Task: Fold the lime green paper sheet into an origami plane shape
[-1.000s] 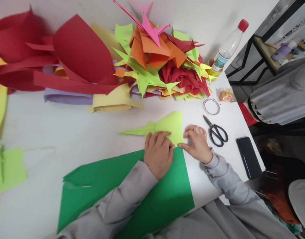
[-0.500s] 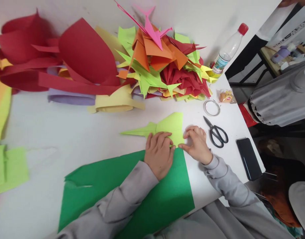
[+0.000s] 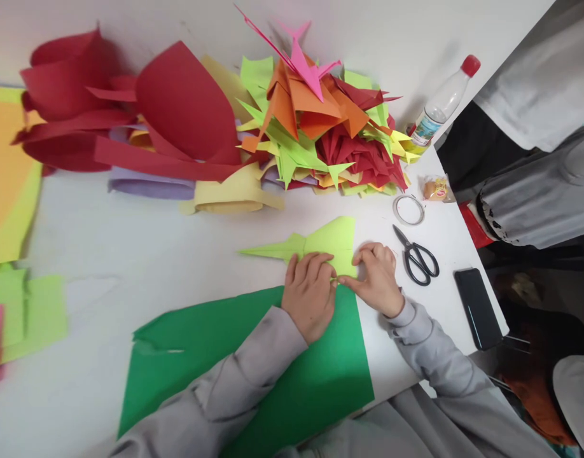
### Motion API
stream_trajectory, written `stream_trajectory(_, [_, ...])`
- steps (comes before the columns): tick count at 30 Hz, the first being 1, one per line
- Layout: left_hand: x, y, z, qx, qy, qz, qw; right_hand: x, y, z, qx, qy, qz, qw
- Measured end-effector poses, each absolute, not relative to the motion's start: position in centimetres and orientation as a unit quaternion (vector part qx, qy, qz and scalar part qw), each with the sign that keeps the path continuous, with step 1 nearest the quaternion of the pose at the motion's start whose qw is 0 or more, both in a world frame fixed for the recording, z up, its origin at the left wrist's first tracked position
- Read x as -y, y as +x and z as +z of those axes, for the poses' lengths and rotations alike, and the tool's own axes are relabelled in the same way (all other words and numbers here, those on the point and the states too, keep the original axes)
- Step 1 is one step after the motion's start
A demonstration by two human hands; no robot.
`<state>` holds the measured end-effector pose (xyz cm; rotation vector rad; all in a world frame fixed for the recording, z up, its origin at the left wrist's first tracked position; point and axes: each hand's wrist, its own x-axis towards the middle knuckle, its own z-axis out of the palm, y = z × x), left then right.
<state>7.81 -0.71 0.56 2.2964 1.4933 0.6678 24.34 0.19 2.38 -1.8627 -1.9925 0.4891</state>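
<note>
A lime-green folded paper (image 3: pixel 327 240) lies on the white table, its narrow point to the left and its wide end to the right. My left hand (image 3: pixel 311 294) rests on its lower edge, fingers lying over the paper and slightly bent. At the lower right corner, my right hand (image 3: pixel 378 280) has its thumb and bent forefinger on the paper's edge. The two hands nearly meet at that corner, which they partly hide. Under my left hand and forearm is a large green sheet (image 3: pixel 254 337), with a tear at its left end.
Black-handled scissors (image 3: pixel 417 257), a tape roll (image 3: pixel 409 210), a phone (image 3: pixel 478 308) and a wrapped snack (image 3: pixel 436 189) lie at right. A bottle (image 3: pixel 439 105) stands beyond. Folded paper shapes (image 3: pixel 315 117) pile up behind, beside curled red paper (image 3: pixel 184 105). A person's grey clothing (image 3: pixel 544 197) is past the table edge.
The right thumb has slid slightly left along the paper's lower edge, toward my left hand. The view has shifted a little, bringing pink paper in at far left.
</note>
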Motion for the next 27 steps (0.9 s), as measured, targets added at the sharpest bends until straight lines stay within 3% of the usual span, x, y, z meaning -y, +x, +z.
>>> stream_trajectory(14, [0.6, 7.8, 1.1, -0.516, 0.809, 0.231, 0.158, 0.0, 23.9, 2.6, 0.72, -0.655, 0.159, 0.165])
stream_trajectory(27, [0.5, 7.6, 0.8, -0.505, 0.807, 0.251, 0.176, -1.0, 27.5, 2.3, 0.719, -0.584, 0.292, 0.24])
